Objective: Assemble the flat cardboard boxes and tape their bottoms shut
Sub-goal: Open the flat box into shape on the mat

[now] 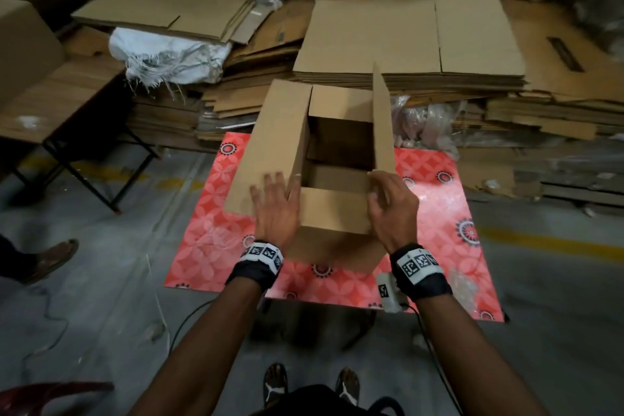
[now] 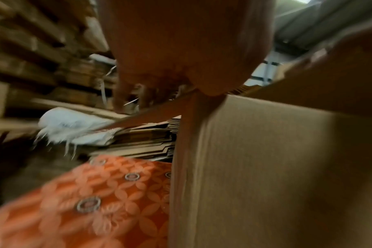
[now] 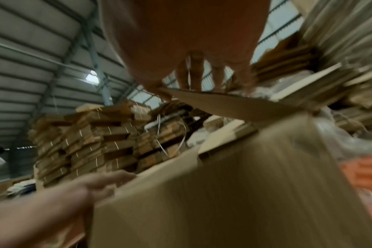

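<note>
A brown cardboard box (image 1: 334,213) stands on the red flower-patterned table (image 1: 435,213) with its upward end open. Its near short flap is folded inward and the far short flap (image 1: 341,101) stands raised. My left hand (image 1: 275,199) presses flat, fingers straight and spread, on the left long flap (image 1: 270,132), which leans outward. My right hand (image 1: 388,203) pinches the near corner of the right long flap (image 1: 383,125), which stands upright. In the right wrist view the thumb and fingers (image 3: 193,73) straddle that flap's edge above the box (image 3: 223,193). The left wrist view shows the box wall (image 2: 265,167), blurred.
Stacks of flat cardboard (image 1: 405,40) rise just behind the table, with a white sack (image 1: 169,57) at the left. A wooden folding table (image 1: 50,101) stands far left. Another person's foot (image 1: 50,258) is on the floor. A white marked device (image 1: 388,290) lies by my right wrist.
</note>
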Motion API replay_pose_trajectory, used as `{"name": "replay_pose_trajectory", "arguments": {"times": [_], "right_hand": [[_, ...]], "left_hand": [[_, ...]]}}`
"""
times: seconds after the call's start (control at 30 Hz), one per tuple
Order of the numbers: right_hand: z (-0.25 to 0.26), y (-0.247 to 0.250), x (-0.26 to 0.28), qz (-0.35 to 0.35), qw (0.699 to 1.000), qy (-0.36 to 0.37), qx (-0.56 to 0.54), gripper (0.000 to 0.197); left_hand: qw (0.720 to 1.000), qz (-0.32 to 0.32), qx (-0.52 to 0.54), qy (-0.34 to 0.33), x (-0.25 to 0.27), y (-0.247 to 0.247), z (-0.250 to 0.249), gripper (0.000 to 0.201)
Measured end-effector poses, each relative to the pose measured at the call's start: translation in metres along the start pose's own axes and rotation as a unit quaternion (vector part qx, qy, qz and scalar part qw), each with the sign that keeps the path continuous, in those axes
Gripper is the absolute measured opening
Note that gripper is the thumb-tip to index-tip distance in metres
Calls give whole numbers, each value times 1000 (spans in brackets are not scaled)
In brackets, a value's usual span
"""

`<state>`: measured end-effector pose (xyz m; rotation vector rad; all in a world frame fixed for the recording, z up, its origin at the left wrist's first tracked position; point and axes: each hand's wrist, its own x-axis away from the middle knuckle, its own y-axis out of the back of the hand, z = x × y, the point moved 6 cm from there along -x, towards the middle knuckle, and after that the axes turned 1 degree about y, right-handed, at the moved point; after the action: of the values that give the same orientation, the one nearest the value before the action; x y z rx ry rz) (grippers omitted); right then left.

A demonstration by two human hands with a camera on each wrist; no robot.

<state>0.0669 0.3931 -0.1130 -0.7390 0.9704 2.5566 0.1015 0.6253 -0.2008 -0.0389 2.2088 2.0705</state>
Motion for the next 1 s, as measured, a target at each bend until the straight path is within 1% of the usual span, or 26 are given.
{"name": "replay_pose_trajectory", "arguments": {"times": [0.07,0.1,0.17,0.2,0.23,0.3,0.37,0.43,0.47,0.5,0.57,0.6,0.63,0.7,0.77,0.8,0.87,0.9,0.93,1.0], "right_hand": [[-6,14,4,-56,998,4,43,36],[-11,18,8,-69,995,5,77,39],[-24,26,16,-78,980,12,183,48],[-29,31,18,-79,968,15,237,47],[-34,36,20,-81,955,7,284,42],[-46,46,26,-72,931,-53,355,35],[-62,49,36,-36,910,-136,391,38],[-82,43,51,5,896,-218,387,39],[-93,38,60,22,895,-256,366,36],[-103,32,69,35,903,-283,321,34],[-114,16,86,48,938,-308,153,36],[-114,10,91,48,945,-312,82,38],[-113,7,93,46,948,-312,48,40],[-112,5,92,44,951,-301,52,40],[-112,4,87,53,957,-277,67,38],[-111,3,84,69,960,-261,74,42],[-106,-1,76,135,961,-218,103,62],[-102,-3,72,175,957,-198,121,69],[-97,-5,67,214,951,-178,139,71],[-85,-10,54,277,934,-144,174,70]], "left_hand": [[997,-17,-6,-74,1,6,-29,72],[995,-24,21,-97,2,6,-39,68],[992,-16,82,-96,3,-4,-46,56],[992,-10,92,-90,3,-11,-44,56],[992,-5,84,-90,4,-17,-42,58],[993,-6,64,-96,2,-22,-41,62],[993,-12,60,-98,0,-19,-43,64],[993,-19,54,-99,0,-19,-44,64],[993,-19,56,-100,0,-19,-44,64],[993,-16,60,-100,-1,-21,-43,65],[992,-8,61,-113,-2,-22,-42,70],[990,-8,57,-128,-2,-22,-43,75],[988,-7,54,-148,0,-22,-43,80],[981,-6,49,-189,1,-20,-41,87],[973,-17,48,-225,1,-18,-35,83],[969,-23,50,-242,-1,-17,-30,79],[957,-25,49,-283,-5,-16,-20,70],[950,-21,42,-308,-8,-18,-14,67],[943,-16,30,-332,-11,-18,-8,64],[931,-11,13,-364,-18,-16,4,60]]}}
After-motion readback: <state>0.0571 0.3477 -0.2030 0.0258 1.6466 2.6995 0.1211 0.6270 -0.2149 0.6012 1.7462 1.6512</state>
